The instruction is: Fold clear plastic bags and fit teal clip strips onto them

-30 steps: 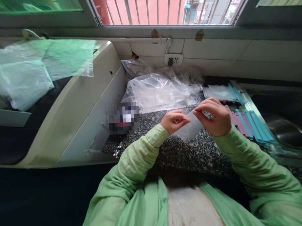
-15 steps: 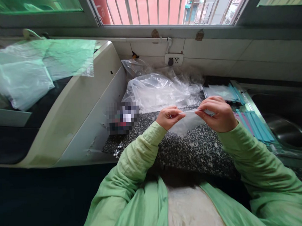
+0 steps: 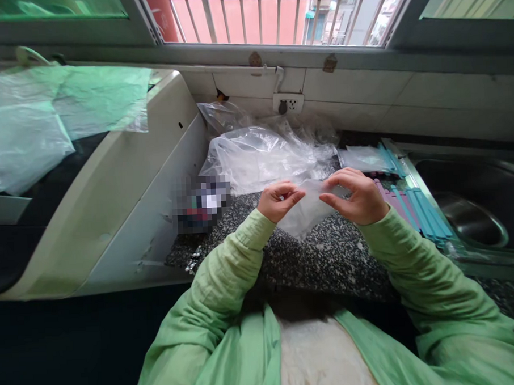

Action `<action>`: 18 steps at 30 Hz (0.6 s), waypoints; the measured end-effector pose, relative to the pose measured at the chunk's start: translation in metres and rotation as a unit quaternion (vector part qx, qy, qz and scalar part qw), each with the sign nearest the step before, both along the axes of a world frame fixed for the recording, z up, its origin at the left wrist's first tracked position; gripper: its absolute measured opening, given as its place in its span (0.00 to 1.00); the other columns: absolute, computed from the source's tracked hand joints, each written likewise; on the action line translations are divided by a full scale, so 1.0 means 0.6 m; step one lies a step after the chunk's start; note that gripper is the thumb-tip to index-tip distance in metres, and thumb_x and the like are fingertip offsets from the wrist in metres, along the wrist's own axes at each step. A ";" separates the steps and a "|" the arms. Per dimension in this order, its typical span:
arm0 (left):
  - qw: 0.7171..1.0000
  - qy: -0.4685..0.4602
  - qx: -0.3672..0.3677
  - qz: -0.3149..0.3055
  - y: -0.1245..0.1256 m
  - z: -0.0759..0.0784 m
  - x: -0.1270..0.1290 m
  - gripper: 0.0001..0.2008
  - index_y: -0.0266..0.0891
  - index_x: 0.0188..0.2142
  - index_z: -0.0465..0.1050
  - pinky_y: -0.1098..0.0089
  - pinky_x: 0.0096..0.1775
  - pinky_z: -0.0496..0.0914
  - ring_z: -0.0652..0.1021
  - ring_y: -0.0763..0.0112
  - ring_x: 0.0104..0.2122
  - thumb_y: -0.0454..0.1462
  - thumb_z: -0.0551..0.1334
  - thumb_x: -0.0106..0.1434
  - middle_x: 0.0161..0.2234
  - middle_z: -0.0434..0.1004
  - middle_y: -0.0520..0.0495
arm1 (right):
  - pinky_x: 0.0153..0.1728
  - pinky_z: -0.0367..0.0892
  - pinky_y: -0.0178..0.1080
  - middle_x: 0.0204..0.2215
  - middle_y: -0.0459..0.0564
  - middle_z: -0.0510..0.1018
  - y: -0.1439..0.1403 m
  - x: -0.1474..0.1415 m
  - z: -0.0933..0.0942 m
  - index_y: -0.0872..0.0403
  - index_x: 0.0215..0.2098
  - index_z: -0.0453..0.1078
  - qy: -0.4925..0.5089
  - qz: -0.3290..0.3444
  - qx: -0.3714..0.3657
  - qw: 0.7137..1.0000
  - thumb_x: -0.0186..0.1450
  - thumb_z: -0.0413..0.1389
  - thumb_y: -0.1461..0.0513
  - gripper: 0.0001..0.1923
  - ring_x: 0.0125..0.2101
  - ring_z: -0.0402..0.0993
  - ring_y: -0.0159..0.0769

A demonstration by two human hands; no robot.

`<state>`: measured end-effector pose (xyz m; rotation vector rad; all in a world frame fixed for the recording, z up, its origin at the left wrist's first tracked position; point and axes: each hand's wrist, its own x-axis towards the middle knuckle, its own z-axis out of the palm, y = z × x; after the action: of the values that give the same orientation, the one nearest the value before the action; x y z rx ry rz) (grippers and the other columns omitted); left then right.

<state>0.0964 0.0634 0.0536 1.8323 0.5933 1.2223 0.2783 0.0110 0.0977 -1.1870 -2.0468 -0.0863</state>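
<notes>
Both hands hold a small clear plastic bag (image 3: 305, 214) above the speckled granite counter (image 3: 328, 257). My left hand (image 3: 278, 200) pinches the bag's top left edge between thumb and fingers. My right hand (image 3: 354, 197) pinches the top right edge. The bag hangs down between them, its mouth held slightly apart. Both arms wear light green sleeves.
A heap of larger clear plastic bags (image 3: 264, 155) lies behind the hands by the tiled wall. Blue and purple plastic strips (image 3: 411, 205) lie at the right beside a steel sink (image 3: 475, 217). A cream appliance (image 3: 124, 181) with plastic sheets on top stands at the left. A wall socket (image 3: 288, 104) sits under the window.
The bag has turned from slanting to hanging level between the hands, and its top edge is being pulled apart. The view shifted slightly right and down.
</notes>
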 end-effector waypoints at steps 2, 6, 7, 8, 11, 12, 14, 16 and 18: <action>1.000 -0.016 -0.020 0.008 0.001 0.000 -0.002 0.19 0.36 0.17 0.67 0.73 0.23 0.58 0.60 0.79 0.20 0.48 0.60 0.54 0.17 0.57 0.54 | 0.33 0.65 0.41 0.25 0.46 0.75 0.000 0.004 0.002 0.51 0.26 0.68 0.006 -0.005 -0.004 1.000 0.54 0.59 0.56 0.08 0.28 0.70 0.35; 0.997 -0.046 -0.055 0.017 0.004 0.002 -0.006 0.21 0.35 0.15 0.63 0.73 0.23 0.57 0.59 0.80 0.20 0.49 0.61 0.52 0.17 0.55 0.55 | 0.31 0.64 0.40 0.22 0.46 0.75 0.001 0.010 0.004 0.52 0.23 0.67 0.013 -0.006 0.003 1.000 0.56 0.57 0.57 0.07 0.25 0.69 0.34; 0.997 -0.049 -0.061 0.018 0.004 0.003 -0.007 0.22 0.35 0.14 0.62 0.73 0.23 0.56 0.59 0.80 0.20 0.50 0.61 0.51 0.16 0.54 0.55 | 0.30 0.64 0.40 0.21 0.45 0.74 0.002 0.011 0.004 0.52 0.22 0.67 0.011 -0.006 0.008 1.000 0.56 0.56 0.58 0.08 0.25 0.69 0.33; 0.996 -0.052 -0.066 0.019 0.004 0.004 -0.007 0.22 0.35 0.14 0.62 0.73 0.23 0.56 0.59 0.80 0.20 0.50 0.62 0.51 0.16 0.54 0.55 | 0.30 0.64 0.40 0.20 0.45 0.74 0.003 0.011 0.004 0.52 0.21 0.66 0.008 -0.006 0.012 1.000 0.56 0.56 0.58 0.08 0.24 0.69 0.33; 0.995 -0.053 -0.077 0.021 0.003 0.006 -0.007 0.23 0.35 0.14 0.62 0.73 0.23 0.56 0.59 0.80 0.20 0.51 0.62 0.50 0.16 0.54 0.55 | 0.30 0.64 0.40 0.19 0.44 0.74 0.006 0.012 0.003 0.52 0.21 0.66 -0.005 -0.004 0.012 1.000 0.57 0.56 0.58 0.09 0.24 0.69 0.33; 0.995 -0.054 -0.080 0.020 0.003 0.007 -0.006 0.23 0.35 0.14 0.62 0.73 0.23 0.56 0.59 0.80 0.20 0.52 0.62 0.49 0.16 0.54 0.55 | 0.30 0.64 0.40 0.19 0.44 0.74 0.006 0.012 0.003 0.51 0.21 0.66 -0.007 -0.003 0.010 1.000 0.57 0.56 0.58 0.09 0.24 0.69 0.33; 0.994 -0.060 -0.089 0.016 0.003 0.007 -0.006 0.23 0.35 0.14 0.62 0.73 0.23 0.56 0.59 0.80 0.20 0.52 0.62 0.49 0.16 0.55 0.55 | 0.30 0.65 0.40 0.21 0.45 0.74 0.004 0.012 0.004 0.52 0.22 0.66 -0.005 -0.001 0.008 1.000 0.57 0.56 0.58 0.08 0.25 0.69 0.33; 0.992 -0.071 -0.099 0.014 0.004 0.006 -0.006 0.23 0.35 0.14 0.63 0.73 0.23 0.57 0.60 0.80 0.20 0.52 0.63 0.48 0.16 0.56 0.55 | 0.31 0.65 0.40 0.23 0.46 0.75 0.001 0.011 0.005 0.52 0.28 0.68 0.012 -0.008 0.014 1.000 0.56 0.57 0.58 0.06 0.26 0.70 0.34; 0.990 -0.085 -0.115 0.014 0.005 0.005 -0.007 0.22 0.35 0.15 0.64 0.74 0.24 0.58 0.61 0.80 0.20 0.51 0.64 0.47 0.16 0.57 0.55 | 0.33 0.66 0.41 0.26 0.47 0.75 -0.002 0.011 0.006 0.51 0.35 0.68 0.032 -0.020 0.030 0.999 0.55 0.58 0.58 0.10 0.29 0.71 0.35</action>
<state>0.0919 0.0665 0.0568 1.5175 0.6375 1.2583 0.2849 0.0099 0.1013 -1.1793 -1.9520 -0.1269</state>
